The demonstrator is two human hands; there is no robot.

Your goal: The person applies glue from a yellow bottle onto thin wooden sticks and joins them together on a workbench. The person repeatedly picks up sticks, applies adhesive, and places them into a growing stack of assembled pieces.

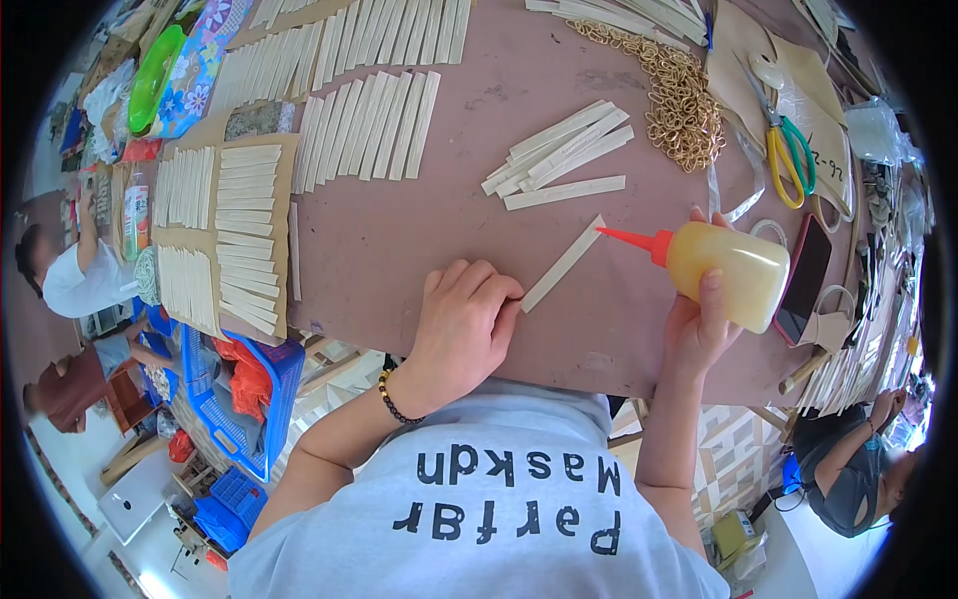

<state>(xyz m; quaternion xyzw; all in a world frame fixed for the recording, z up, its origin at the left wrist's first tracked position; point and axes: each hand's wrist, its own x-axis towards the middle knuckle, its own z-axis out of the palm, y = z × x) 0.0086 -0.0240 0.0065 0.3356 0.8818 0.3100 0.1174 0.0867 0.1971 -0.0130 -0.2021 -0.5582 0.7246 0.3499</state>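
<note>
Shirt [479,564]; bottle [728,272] near phone [806,275], scissors [774,122], chain [684,110].

Patterned floor [736,454] below brown table [384,240]

Table [469,215]: strip [562,265] at centre, slanting away to right. Left hand [469,314] at strip's near end; bottle [733,275], in right hand [696,324], to right, nozzle [631,238] at strip's far end. Behind strip: pile [569,150]. Behind pile, to right: chain [684,110]. Right of chain: scissors [781,165]. Nearer than scissors, right of bottle: phone [806,275]. Table left: board [286,200], rows [246,235] on it. Beside table, near left: basket [284,404].
</note>
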